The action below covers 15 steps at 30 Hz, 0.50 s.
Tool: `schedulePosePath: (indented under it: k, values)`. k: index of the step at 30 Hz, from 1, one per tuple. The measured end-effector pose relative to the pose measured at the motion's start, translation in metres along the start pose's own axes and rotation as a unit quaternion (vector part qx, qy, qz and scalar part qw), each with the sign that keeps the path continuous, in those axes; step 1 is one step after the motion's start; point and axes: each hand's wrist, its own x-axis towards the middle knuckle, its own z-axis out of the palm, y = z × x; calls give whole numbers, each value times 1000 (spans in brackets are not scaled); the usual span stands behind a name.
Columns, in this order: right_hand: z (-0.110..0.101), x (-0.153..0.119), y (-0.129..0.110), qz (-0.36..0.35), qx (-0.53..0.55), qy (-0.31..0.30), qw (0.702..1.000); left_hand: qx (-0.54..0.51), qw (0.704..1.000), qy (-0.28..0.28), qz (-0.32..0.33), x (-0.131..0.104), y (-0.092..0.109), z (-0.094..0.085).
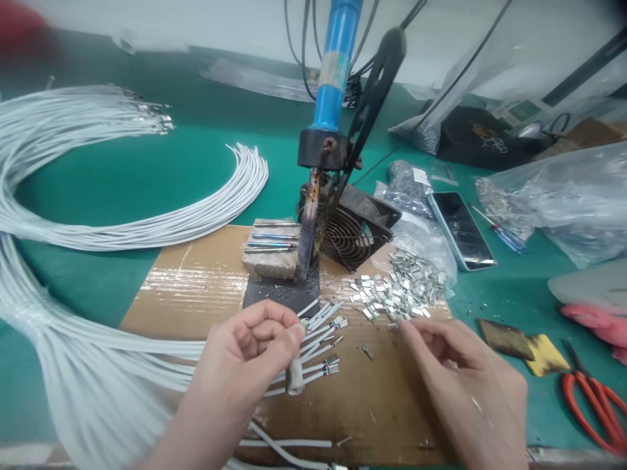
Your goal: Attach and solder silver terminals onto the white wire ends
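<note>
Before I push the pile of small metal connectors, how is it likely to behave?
The metal connectors would probably scatter rather than slide together, since they lie loose. They seem unlikely to roll, having flat, boxy shapes. Each is likely light, being small beside the right hand.

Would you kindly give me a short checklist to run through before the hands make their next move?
1. Right hand at the connector pile: ok, its fingertips are at the near edge.
2. Connector gripped in that hand: cannot tell.
3. White cables spread at their ends: ok, fanned out past the left hand.
4. All connectors gathered: not ok, a loose connector lies on the cardboard between the hands.
5. Soldering iron hot: cannot tell.
</note>
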Motion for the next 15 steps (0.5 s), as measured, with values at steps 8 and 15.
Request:
schedulePosePath:
  k: [8,15]
  values:
    - [10,-8,10,-10,-50,-3,999,-2,999,-41,0,4,-7,-10]
    - [6,-13,4,100,115,-19,988,1,1000,-25,7,2,-6,-6]
